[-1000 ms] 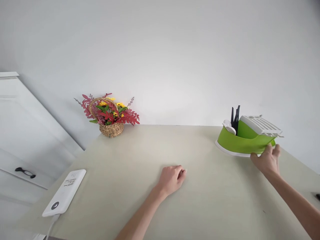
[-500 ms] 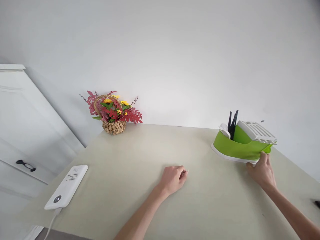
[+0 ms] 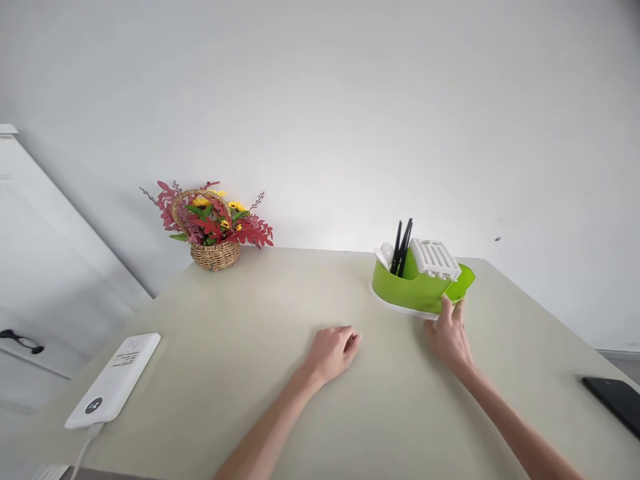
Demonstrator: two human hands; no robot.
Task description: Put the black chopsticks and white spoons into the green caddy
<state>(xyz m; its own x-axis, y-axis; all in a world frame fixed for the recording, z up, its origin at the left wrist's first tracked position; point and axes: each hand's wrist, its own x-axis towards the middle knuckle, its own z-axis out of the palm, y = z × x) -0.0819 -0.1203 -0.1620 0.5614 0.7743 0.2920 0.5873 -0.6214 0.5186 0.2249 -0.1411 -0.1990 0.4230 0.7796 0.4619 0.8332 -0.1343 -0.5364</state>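
A green and white cutlery holder (image 3: pixel 407 291) is toward the back right of the table. Black chopsticks (image 3: pixel 401 248) and white spoons (image 3: pixel 385 255) poke up from its left part, and a slatted white rack (image 3: pixel 436 260) tops its right part. My right hand (image 3: pixel 451 333) grips the holder's lower front right edge, fingers by the bright green end and thumb at the white base. Whether the base touches the table fully I cannot tell. My left hand (image 3: pixel 334 353) rests on the tabletop with fingers curled in, apart from the holder, nothing visible in it.
A wicker basket (image 3: pixel 215 256) of artificial flowers stands at the back left, near the wall. At the left edge lies a white power bank (image 3: pixel 114 381) with a cable. A black phone (image 3: pixel 614 400) lies at the right edge. A white cabinet (image 3: pixel 45 253) stands on the left.
My right hand has brought the cutlery holder leftward, turning it so more of its bright green end shows. The view has swung slightly right, showing the phone. My left hand stays curled.
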